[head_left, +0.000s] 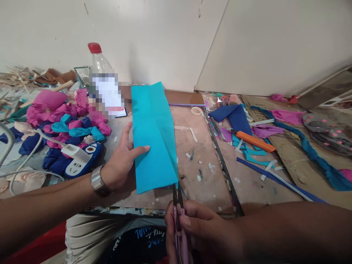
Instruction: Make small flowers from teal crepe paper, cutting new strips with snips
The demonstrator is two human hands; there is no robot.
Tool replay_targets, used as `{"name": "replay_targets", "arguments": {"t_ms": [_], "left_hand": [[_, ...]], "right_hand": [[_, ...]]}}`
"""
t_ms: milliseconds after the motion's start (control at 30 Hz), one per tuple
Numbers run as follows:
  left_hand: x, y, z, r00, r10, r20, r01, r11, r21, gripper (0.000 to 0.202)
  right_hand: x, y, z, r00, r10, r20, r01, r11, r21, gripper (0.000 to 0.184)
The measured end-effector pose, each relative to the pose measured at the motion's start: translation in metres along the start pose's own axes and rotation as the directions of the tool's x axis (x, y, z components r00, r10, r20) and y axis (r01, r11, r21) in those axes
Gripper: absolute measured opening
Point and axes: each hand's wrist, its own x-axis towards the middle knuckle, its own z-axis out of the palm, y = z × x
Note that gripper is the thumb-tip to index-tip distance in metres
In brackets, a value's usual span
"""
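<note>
A folded piece of turquoise fabric (154, 146) is held up over the work table by my left hand (123, 156), thumb on its front and fingers behind its left edge. My right hand (192, 223) grips a pair of scissors (178, 216) with pink handles. The scissor blades point away from me and are slightly apart, at the fabric's lower right corner. A narrow bit of the fabric shows between the blade tips. Part of the scissor handles is hidden by my fingers and the frame's bottom edge.
Left are pink, blue and turquoise fabric bundles (46, 106), a power strip (82, 161) with a charger, a phone (108, 91) and a bottle (100, 58). Right lie an orange utility knife (255, 142), navy fabric (233, 117) and a twisted teal strip (305, 146). A tape roll (196, 111) sits behind.
</note>
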Motion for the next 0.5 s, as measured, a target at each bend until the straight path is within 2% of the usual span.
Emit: {"name": "replay_targets", "arguments": {"t_ms": [133,233,300,367,500], "left_hand": [[-0.006,0.008,0.003,0.999,-0.035,-0.033,0.031,0.993,-0.113,0.113],[-0.013,0.014,0.005,0.992,-0.123,0.001,0.121,0.974,-0.19,0.096],[-0.018,0.01,0.007,0.965,-0.246,0.093,0.262,0.934,-0.244,0.078],[-0.024,0.001,0.011,0.918,-0.359,0.17,0.395,0.868,-0.299,0.067],[-0.035,-0.02,0.019,0.876,-0.429,0.221,0.476,0.844,-0.246,0.059]], "right_hand": [[0.002,-0.002,-0.001,0.999,-0.047,0.006,0.047,0.999,-0.026,0.047],[0.004,-0.002,-0.001,0.997,-0.056,0.044,0.059,0.997,-0.051,0.046],[0.005,-0.001,-0.002,0.996,-0.053,0.065,0.058,0.996,-0.073,0.047],[0.007,0.001,-0.003,0.995,-0.046,0.091,0.055,0.993,-0.107,0.049],[0.01,0.001,-0.005,0.989,-0.072,0.127,0.089,0.987,-0.131,0.049]]}}
